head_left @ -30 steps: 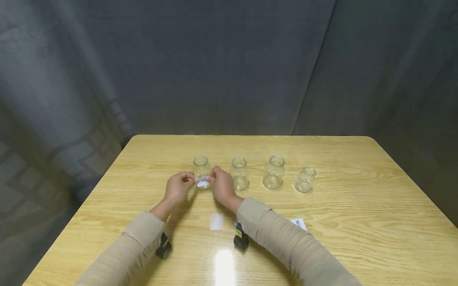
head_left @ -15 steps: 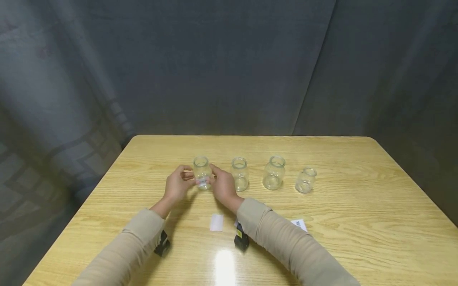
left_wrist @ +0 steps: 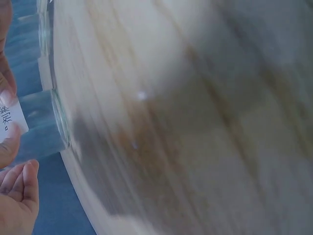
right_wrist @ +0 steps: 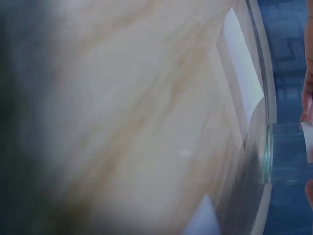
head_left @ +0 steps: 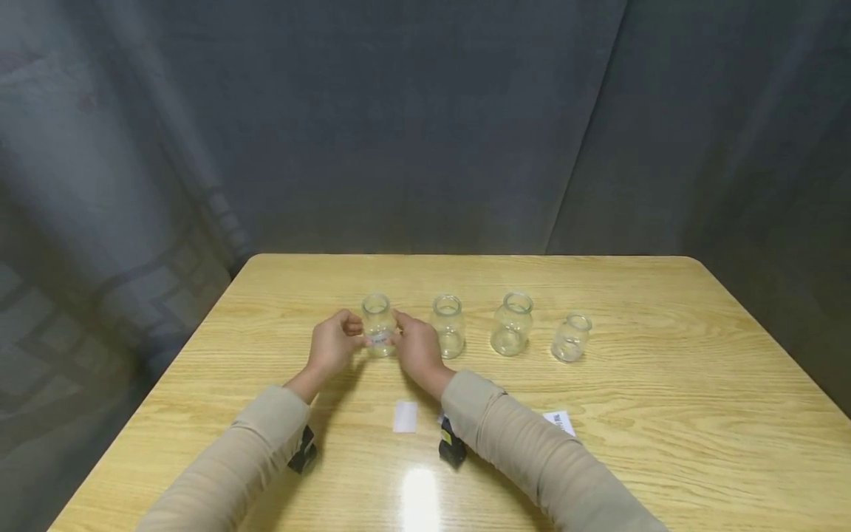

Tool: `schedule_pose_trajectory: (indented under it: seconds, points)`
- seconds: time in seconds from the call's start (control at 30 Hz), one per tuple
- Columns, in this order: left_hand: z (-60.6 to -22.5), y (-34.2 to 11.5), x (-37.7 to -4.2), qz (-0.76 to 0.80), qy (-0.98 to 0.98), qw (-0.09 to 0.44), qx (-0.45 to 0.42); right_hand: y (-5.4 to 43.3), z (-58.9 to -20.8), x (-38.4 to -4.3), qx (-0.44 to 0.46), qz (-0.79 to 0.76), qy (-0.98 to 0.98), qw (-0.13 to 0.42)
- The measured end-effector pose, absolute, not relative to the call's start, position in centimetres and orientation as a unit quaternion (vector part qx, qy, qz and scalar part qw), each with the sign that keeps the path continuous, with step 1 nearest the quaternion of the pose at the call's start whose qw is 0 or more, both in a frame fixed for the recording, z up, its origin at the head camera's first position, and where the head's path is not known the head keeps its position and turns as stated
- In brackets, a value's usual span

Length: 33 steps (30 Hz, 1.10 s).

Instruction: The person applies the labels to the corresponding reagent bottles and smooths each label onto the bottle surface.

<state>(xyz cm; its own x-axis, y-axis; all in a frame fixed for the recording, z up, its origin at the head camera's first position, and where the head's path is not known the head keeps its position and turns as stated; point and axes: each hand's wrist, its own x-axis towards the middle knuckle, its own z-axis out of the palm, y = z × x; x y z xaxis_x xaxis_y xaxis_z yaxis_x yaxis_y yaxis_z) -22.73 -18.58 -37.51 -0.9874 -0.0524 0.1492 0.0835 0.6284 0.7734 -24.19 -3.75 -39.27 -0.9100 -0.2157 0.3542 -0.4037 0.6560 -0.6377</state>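
In the head view, a clear glass jar [head_left: 377, 319] stands upright at the left end of a row of jars. A small white label [head_left: 380, 339] with dark printing lies against its front. My left hand [head_left: 330, 345] is at the jar's left side, its thumb pressing the label's left end and its fingers bent beside the glass. On the other side my right hand [head_left: 419, 349] has its thumb at the label's right end and its index finger along the glass. Printed characters show on the label [left_wrist: 18, 117] in the left wrist view.
Two similar jars [head_left: 448, 329] [head_left: 511, 327] and a smaller jar [head_left: 570, 338] continue the row rightward. A pale paper piece [head_left: 405, 417] and a printed paper [head_left: 558, 422] lie nearer on the wooden table [head_left: 665, 414]. Dark wrist cameras [head_left: 452, 447] hang below the sleeves.
The label, earlier held between both hands before the jar, now lies against the glass. The left fingers have spread from the thumb, and the right index finger has moved along the jar's side.
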Motion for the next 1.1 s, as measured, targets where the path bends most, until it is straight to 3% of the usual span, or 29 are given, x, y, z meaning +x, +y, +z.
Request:
schedule_pose_trajectory:
  seconds: [0.3, 0.77, 1.1]
  points:
    - [-37.6, -19.1, -22.6, -0.434, -0.899, 0.057, -0.035, -3.7, -39.1, -23.7, 0.187, 0.382, -0.897, 0.118]
    - [-37.8, -18.8, -22.5, -0.487, -0.871, 0.064, 0.008, -3.1, -39.1, -23.9, 0.188, 0.414, -0.885, 0.097]
    - [-37.3, -18.7, -20.9, -0.49, -0.87, 0.037, 0.03, -2.0, -38.5, -22.8, 0.194, 0.437, -0.877, 0.055]
